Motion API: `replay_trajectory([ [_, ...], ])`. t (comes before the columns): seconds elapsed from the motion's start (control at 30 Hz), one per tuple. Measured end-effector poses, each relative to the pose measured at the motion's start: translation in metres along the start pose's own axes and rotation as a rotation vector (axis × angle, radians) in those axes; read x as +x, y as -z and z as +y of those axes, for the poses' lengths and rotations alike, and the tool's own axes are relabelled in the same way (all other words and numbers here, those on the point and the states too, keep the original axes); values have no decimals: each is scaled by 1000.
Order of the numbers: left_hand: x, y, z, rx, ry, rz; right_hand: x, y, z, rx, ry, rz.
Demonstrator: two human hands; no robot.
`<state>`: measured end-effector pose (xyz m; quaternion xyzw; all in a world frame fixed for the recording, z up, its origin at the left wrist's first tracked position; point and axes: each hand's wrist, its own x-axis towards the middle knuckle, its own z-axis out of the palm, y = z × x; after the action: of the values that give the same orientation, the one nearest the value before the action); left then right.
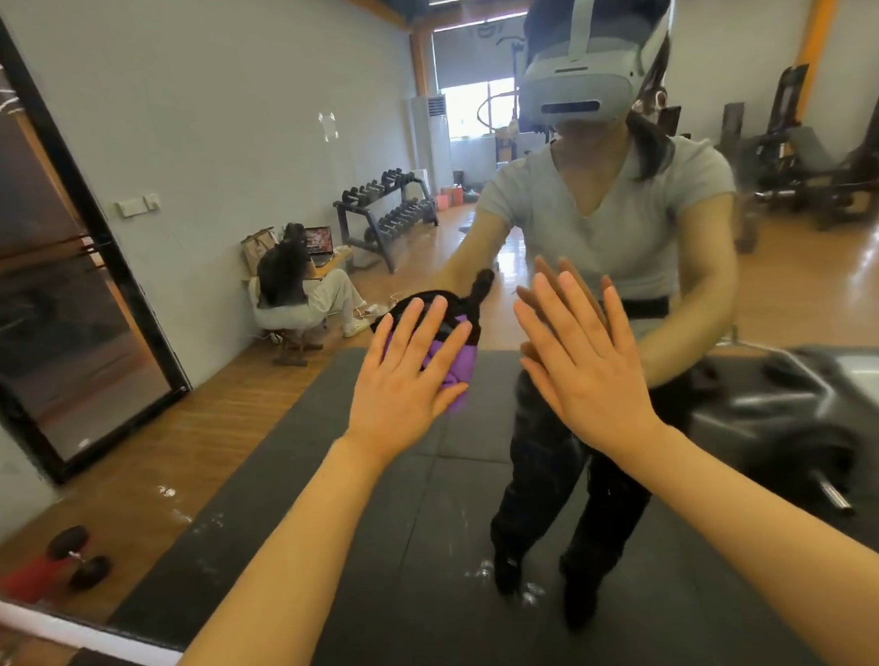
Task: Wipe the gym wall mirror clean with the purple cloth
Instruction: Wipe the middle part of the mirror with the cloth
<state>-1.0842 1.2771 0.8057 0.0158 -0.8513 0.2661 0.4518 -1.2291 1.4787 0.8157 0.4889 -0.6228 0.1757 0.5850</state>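
Both hands are flat against the mirror (209,141), arms stretched forward from the bottom of the view. The left hand (404,386) has its fingers straight and spread, and presses the purple cloth (455,368) to the glass. The cloth is bunched under the palm and fingers, showing between them and sticking out past the thumb side (a dark edge of it, or its reflection, curls up above the fingertips). The right hand (584,370) is just beside it, also open with straight fingers, palm on the bare glass, holding nothing; its reflection meets it fingertip to fingertip.

The mirror fills almost the whole view, and its white bottom edge (59,623) runs across the lower left. The glass shows smears and small white marks low down, near the reflected black mat (387,516). Reflected in it are the person in a grey top and a headset (579,87), a wooden floor, a dumbbell rack (389,212) by the wall, a seated person (301,289) at a laptop, and a lone dumbbell (78,558) on the floor at left.
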Motion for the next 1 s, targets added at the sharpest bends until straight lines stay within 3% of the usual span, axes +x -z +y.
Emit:
replay_trajectory([
  [0.17, -25, -20, 51, -208, 401, 31, -18, -11, -17, -20, -26, -48],
  [0.37, -80, -36, 88, -162, 530, -108, -21, -18, -17, -114, 1, -23],
  [0.53, -17, -14, 64, -262, 665, 22, -21, -19, -18, -127, -11, -30],
  [0.73, 7, -9, 31, -268, 555, 104, -21, -18, -18, -124, -21, -47],
  [1.0, -94, -45, 71, -136, 629, -164, -22, -19, -19, -141, -21, -37],
])
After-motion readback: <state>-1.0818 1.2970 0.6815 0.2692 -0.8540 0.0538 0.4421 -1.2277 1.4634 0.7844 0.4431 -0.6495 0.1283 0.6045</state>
